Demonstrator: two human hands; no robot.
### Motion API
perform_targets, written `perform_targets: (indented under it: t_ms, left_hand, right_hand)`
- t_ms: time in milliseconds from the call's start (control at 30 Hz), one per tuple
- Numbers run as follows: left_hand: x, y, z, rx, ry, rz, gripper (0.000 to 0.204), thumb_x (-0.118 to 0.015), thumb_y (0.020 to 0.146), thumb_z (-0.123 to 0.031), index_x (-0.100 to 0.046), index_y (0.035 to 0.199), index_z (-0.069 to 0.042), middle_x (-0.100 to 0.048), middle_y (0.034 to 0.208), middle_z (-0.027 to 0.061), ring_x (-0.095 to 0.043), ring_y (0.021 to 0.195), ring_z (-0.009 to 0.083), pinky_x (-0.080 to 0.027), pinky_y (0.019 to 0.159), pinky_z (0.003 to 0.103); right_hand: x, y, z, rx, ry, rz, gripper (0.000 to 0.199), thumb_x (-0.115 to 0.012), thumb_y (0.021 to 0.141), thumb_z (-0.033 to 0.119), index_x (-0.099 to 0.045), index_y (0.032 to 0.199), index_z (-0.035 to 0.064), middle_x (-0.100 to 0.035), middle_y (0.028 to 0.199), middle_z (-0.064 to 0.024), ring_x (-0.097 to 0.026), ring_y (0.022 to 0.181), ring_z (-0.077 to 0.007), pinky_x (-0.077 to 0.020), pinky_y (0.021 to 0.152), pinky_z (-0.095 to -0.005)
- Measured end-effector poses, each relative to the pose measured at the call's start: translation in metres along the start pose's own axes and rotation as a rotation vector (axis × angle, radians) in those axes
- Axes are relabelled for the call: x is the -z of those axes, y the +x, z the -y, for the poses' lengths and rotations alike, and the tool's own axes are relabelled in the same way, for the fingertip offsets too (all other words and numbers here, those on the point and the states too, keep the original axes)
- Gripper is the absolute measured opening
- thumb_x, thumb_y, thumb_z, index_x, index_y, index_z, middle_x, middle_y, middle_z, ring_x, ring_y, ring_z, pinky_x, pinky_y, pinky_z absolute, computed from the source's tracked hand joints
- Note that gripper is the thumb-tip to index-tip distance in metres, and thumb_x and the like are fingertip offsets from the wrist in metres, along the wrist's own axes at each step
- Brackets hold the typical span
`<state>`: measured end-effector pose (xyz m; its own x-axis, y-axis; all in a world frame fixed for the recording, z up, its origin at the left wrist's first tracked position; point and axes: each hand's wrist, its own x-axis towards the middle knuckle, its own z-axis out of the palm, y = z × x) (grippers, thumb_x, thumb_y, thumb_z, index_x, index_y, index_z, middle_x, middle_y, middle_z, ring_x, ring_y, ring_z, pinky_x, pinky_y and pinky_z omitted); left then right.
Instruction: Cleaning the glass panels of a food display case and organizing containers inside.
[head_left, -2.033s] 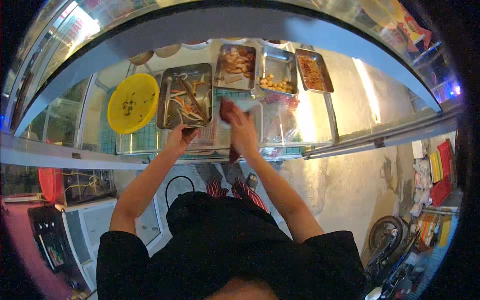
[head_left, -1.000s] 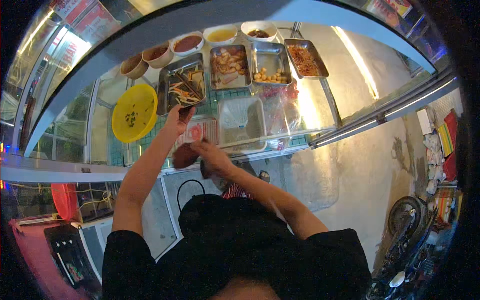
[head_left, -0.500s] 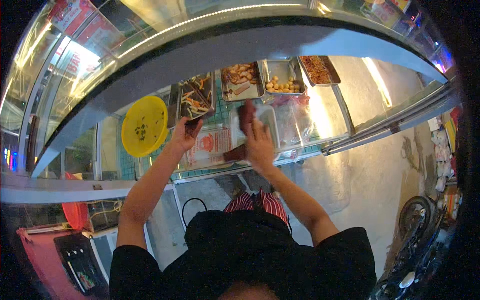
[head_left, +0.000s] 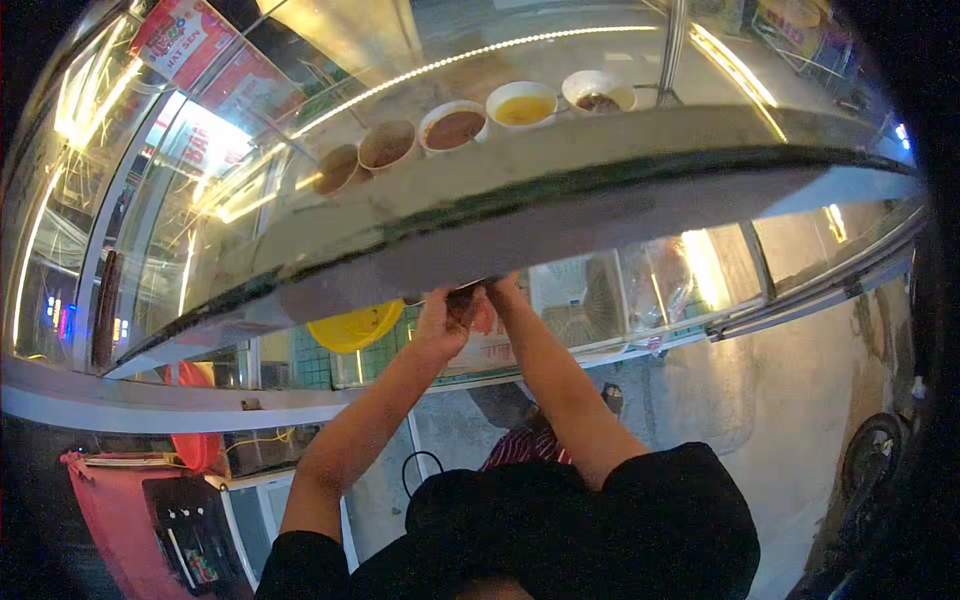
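Note:
My left hand (head_left: 445,325) is curled around a dark brown thing (head_left: 463,302) whose kind I cannot make out. Close beside it, my right hand (head_left: 507,292) reaches under the shelf edge, which hides its fingers. Both hands are together, just below the shelf and right of a yellow round basin (head_left: 358,330). Under my wrists lies a white sheet with red print (head_left: 492,348). A pale translucent tray (head_left: 578,285) sits right of my right wrist.
A broad shelf (head_left: 480,240) crosses above my hands. Behind it stand several bowls, among them one with yellow sauce (head_left: 525,108) and one with brown sauce (head_left: 455,128). Clear plastic bags (head_left: 660,285) lie to the right. A red table (head_left: 115,525) is at lower left.
My hands have come together; the right one moved left from over the pale tray. My view has shifted, so the shelf now hides the food trays and the sauce bowls show.

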<state>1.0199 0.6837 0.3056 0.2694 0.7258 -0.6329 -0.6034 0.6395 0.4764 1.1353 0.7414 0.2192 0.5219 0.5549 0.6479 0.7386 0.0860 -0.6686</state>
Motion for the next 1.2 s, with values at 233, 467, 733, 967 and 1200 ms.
perform_targets:
  t_ms: [233,467,733,967,1200]
  left_hand:
    - [0.0,0.014,-0.008,-0.011,0.021,0.098,0.015,-0.05,0.087,-0.007,-0.057,0.095,0.003,-0.064,0.092,0.0143,-0.064,0.084,0.0258,-0.058,0.075,0.031]
    - [-0.026,0.02,-0.005,-0.086,0.058,0.073,0.018,-0.047,0.088,-0.01,-0.054,0.099,0.004,-0.062,0.093,0.0132,-0.064,0.081,0.0247,-0.06,0.068,0.031]
    - [0.009,0.041,0.004,-0.116,0.055,-0.002,0.02,-0.047,0.087,-0.011,-0.055,0.096,0.004,-0.064,0.087,0.014,-0.065,0.076,0.029,-0.06,0.068,0.036]
    - [0.015,0.066,0.015,-0.133,0.036,0.014,0.018,-0.049,0.086,-0.008,-0.053,0.097,0.005,-0.063,0.088,0.0142,-0.065,0.075,0.0267,-0.06,0.065,0.034]
    - [0.011,0.076,0.032,-0.229,0.002,-0.046,0.025,-0.054,0.088,-0.018,-0.053,0.101,0.003,-0.063,0.087,0.0145,-0.065,0.073,0.0247,-0.061,0.065,0.032]
  right_hand:
    - [-0.007,0.006,-0.027,0.114,0.221,0.234,0.053,-0.056,0.082,0.037,-0.049,0.123,0.0047,-0.051,0.122,-0.0191,-0.049,0.11,-0.0374,-0.0377,0.095,-0.0468]
    - [0.015,-0.008,-0.039,0.272,0.144,0.836,0.056,-0.057,0.078,0.046,-0.055,0.114,0.0042,-0.06,0.112,-0.0161,-0.059,0.098,-0.0382,-0.0483,0.084,-0.0446]
    - [0.19,-0.036,-0.015,0.709,0.195,0.977,0.051,-0.061,0.068,0.017,-0.055,0.119,0.0132,-0.045,0.133,-0.0083,-0.042,0.121,-0.0246,-0.0303,0.103,-0.0426]
    - [0.33,0.018,-0.137,0.208,-0.228,0.536,0.078,-0.082,0.05,0.025,-0.052,0.119,0.0096,-0.046,0.13,-0.0157,-0.041,0.12,-0.0348,-0.0352,0.099,-0.0431]
    - [0.356,0.033,-0.215,-0.093,-0.747,0.057,0.042,-0.046,0.077,0.003,-0.052,0.119,0.0005,-0.044,0.131,-0.0195,-0.044,0.116,-0.036,-0.0368,0.096,-0.0421]
